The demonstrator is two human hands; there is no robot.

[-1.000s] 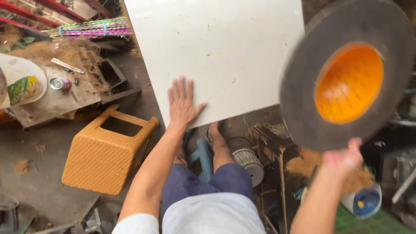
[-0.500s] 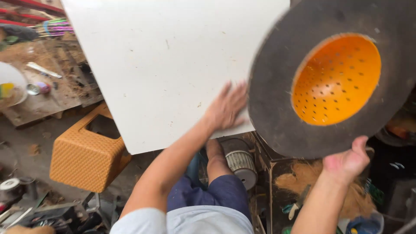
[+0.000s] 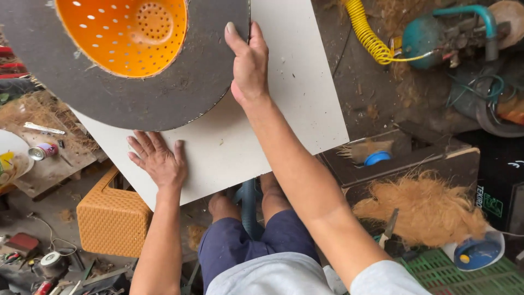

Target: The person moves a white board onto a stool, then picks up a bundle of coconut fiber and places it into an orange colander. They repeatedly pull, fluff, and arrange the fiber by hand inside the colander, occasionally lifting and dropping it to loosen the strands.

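- The right hand [image 3: 249, 65] grips the edge of a large dark grey disc [image 3: 164, 93], fingers pointing up along its rim, thumb hidden behind.
- The disc has an orange perforated bowl [image 3: 123, 33] set in its middle (a colander-like shell dotted with holes), and it lies over the upper left part of a white board [image 3: 262, 136].
- The left hand [image 3: 158, 161] rests flat and open on the board, fingers spread, just below the lower rim of the disc; it holds nothing.
- The board rests tilted over the person's knees, and blue shorts [image 3: 251, 240] show beneath it.
- An orange woven stool [image 3: 112, 218] stands on the floor to the left, just beside the left forearm.
- A heap of brown coconut fibre [image 3: 426, 210] lies to the right, near a green crate [image 3: 464, 276].
- A yellow coiled hose [image 3: 368, 33] runs to a teal machine [image 3: 436, 33] at the upper right, well apart from both hands.
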